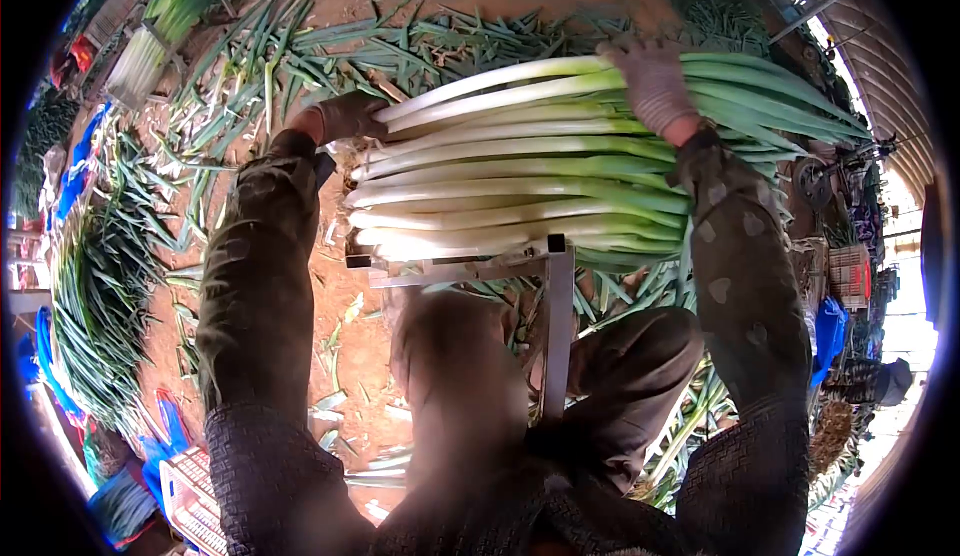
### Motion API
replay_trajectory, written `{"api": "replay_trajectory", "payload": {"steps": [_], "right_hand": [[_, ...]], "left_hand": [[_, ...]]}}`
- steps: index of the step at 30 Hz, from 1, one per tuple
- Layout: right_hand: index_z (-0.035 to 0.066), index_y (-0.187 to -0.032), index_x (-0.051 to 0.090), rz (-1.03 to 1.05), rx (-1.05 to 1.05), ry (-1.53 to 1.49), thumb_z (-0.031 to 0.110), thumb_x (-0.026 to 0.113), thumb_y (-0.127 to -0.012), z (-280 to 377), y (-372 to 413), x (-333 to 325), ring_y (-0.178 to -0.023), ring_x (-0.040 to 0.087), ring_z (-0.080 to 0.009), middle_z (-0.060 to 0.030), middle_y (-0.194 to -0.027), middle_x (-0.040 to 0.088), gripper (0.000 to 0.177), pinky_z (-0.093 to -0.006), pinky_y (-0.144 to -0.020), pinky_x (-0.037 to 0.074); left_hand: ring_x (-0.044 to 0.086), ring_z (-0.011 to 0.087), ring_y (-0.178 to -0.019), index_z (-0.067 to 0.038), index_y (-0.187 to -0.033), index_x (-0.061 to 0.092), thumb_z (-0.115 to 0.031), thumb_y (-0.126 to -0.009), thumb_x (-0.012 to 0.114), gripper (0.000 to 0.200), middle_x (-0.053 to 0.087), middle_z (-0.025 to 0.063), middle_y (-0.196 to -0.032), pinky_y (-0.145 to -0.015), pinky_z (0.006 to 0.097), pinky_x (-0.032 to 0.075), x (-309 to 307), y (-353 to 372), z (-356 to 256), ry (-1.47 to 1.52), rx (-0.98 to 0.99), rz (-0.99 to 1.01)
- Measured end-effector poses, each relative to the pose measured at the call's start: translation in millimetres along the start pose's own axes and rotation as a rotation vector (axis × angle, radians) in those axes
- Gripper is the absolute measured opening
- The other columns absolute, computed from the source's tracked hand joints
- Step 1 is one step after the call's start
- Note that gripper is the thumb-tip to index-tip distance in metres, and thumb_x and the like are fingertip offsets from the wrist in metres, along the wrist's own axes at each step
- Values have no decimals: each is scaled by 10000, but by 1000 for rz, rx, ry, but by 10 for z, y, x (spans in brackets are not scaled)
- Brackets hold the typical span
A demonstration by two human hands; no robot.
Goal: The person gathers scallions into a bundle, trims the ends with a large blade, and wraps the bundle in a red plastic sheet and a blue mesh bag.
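A thick layer of long green onions point(500, 194) lies side by side across a metal stand point(558, 326), white root ends to the left and green leaves to the right. My left hand point(350, 118), in a dark glove, is closed at the root ends of the farthest onions; its fingertips are partly hidden. My right hand point(652, 84), in a pale glove, wraps over the same far onions where white turns to green. The leaves point(770, 96) stretch out beyond it to the right.
Loose leaves point(400, 51) litter the brown soil around the stand. A large heap of green onions point(100, 266) lies at the left, and a bundle point(150, 46) stands at the upper left. A plastic crate point(195, 496) is at the lower left, a red crate point(850, 276) at the right.
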State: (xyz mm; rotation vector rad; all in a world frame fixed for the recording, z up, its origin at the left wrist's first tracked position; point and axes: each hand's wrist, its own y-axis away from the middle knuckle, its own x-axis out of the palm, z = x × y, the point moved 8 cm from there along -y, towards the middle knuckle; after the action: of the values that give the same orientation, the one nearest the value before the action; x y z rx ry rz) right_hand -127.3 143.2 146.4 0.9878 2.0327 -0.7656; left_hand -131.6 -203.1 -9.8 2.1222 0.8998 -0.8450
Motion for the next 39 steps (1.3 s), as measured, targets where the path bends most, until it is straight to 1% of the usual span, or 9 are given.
{"api": "replay_trajectory", "payload": {"steps": [5, 9, 15, 16, 19, 21, 27, 31, 39], "right_hand": [[218, -1462, 398, 567, -51, -361, 102, 658, -762, 191, -165, 979, -1347, 379, -428, -147, -1403, 458, 756, -515, -1122, 312], [182, -1412, 438, 484, -110, -225, 127, 608, -813, 214, -120, 907, -1286, 461, -371, -158, -1330, 507, 625, -587, -1039, 354], [121, -1304, 497, 470, -73, -213, 120, 576, -835, 282, -127, 918, -1249, 486, -362, -161, -1309, 508, 476, -589, -1003, 379], [115, -1295, 500, 471, -71, -192, 122, 578, -835, 288, -146, 926, -1250, 486, -363, -162, -1303, 513, 466, -587, -998, 383], [114, -1303, 497, 506, -26, -160, 122, 583, -833, 269, -244, 959, -1254, 483, -364, -160, -1310, 515, 478, -589, -997, 385], [128, -1366, 467, 597, 4, -170, 135, 595, -830, 276, -290, 1070, -1316, 433, -362, -180, -1361, 479, 551, -597, -1028, 365], [137, -1445, 400, 662, -205, -374, 294, 645, -840, 317, -208, 1085, -1340, 380, -376, -170, -1420, 435, 672, -522, -1126, 273], [126, -1428, 435, 491, -212, -447, 421, 571, -917, 294, -112, 1045, -1343, 404, -359, -152, -1435, 453, 606, -515, -1101, 314], [101, -1396, 475, 373, -172, -420, 386, 520, -960, 421, -163, 1045, -1273, 473, -348, -129, -1376, 527, 523, -481, -1064, 352]], "left_hand": [[624, 373, -1036, -73, -1155, 644, -400, -736, 709, 537, 670, 202, -1054, -891, 436, 471, 40, -240, 243, -176, 9, 113], [635, 370, -1004, -63, -1122, 646, -388, -700, 731, 540, 675, 199, -1026, -857, 435, 486, 96, -354, 275, -244, 7, 158], [635, 349, -953, -40, -1116, 631, -337, -828, 711, 421, 668, 201, -1009, -779, 431, 496, 82, -197, 76, -93, -37, -474], [630, 342, -992, -64, -1169, 620, -383, -883, 668, 431, 668, 195, -1026, -782, 428, 505, 76, -35, -238, -291, 80, -764], [620, 355, -1042, -105, -1219, 612, -452, -921, 599, 458, 667, 193, -1072, -839, 444, 494, 357, -378, -80, 256, 244, -677], [613, 364, -1065, -122, -1235, 608, -477, -933, 569, 467, 665, 188, -1101, -863, 453, 486, 293, -378, -262, -246, 23, -510], [562, 364, -1162, -166, -1229, 613, -517, -920, 545, 472, 633, 120, -1203, -1052, 532, 337, 321, -492, -110, -179, 66, -384], [525, 340, -1224, -180, -1212, 615, -551, -900, 553, 488, 609, 102, -1236, -1073, 713, 111, 361, -576, -23, -251, 11, -362], [349, 365, -1378, -168, -1308, 555, -627, -854, 579, 646, 525, 112, -1357, -1084, 737, 85, 255, -514, 8, -426, -93, -430]]}}
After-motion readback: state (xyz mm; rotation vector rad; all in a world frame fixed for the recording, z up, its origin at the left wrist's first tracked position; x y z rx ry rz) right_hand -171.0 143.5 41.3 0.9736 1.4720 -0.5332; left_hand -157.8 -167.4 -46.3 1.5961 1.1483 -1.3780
